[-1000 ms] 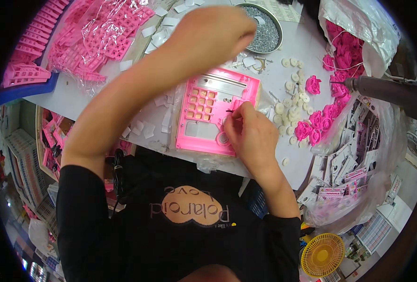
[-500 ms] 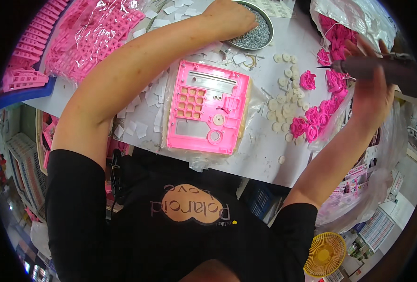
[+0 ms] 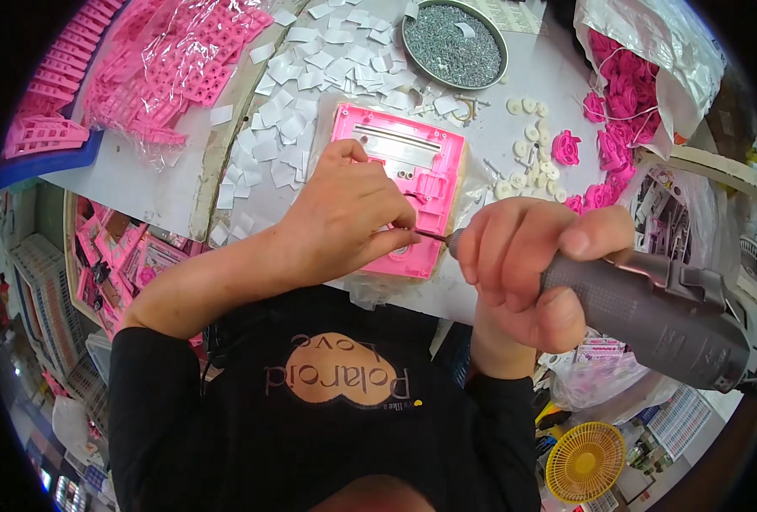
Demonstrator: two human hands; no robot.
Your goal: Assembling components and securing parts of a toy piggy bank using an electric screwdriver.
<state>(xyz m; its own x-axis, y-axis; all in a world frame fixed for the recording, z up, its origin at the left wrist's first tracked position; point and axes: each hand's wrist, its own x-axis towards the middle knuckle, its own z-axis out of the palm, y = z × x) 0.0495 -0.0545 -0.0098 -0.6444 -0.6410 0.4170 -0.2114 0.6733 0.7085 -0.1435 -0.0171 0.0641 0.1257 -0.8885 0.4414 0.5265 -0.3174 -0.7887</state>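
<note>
The right hand (image 3: pixel 523 264) has its grip wrapped firmly around a grey driver (image 3: pixel 643 316), whose body slants out over the counter's right side. Its bit points left to the left hand (image 3: pixel 344 213), whose thumb and forefinger come together at the tip; whether that grip has hold of anything, I cannot tell. The pink panel (image 3: pixel 442 183) lies beneath the left hand on a wrapped pad, close to the counter's near edge, just in front of the black shirt (image 3: pixel 250 401). Room to move is tight at the front; on the right, a bare strip separates panel and white discs (image 3: pixel 532 134). Pink roses (image 3: pixel 566 148) lie past them. The white counter (image 3: pixel 549 72) carries paper slips (image 3: pixel 293 126) behind and left of the panel, and a dish (image 3: pixel 506 53) of small metal pieces farther back. At far left, a bag of pink parts (image 3: pixel 152 68) sits beside a blue bin (image 3: pixel 50 166).
</note>
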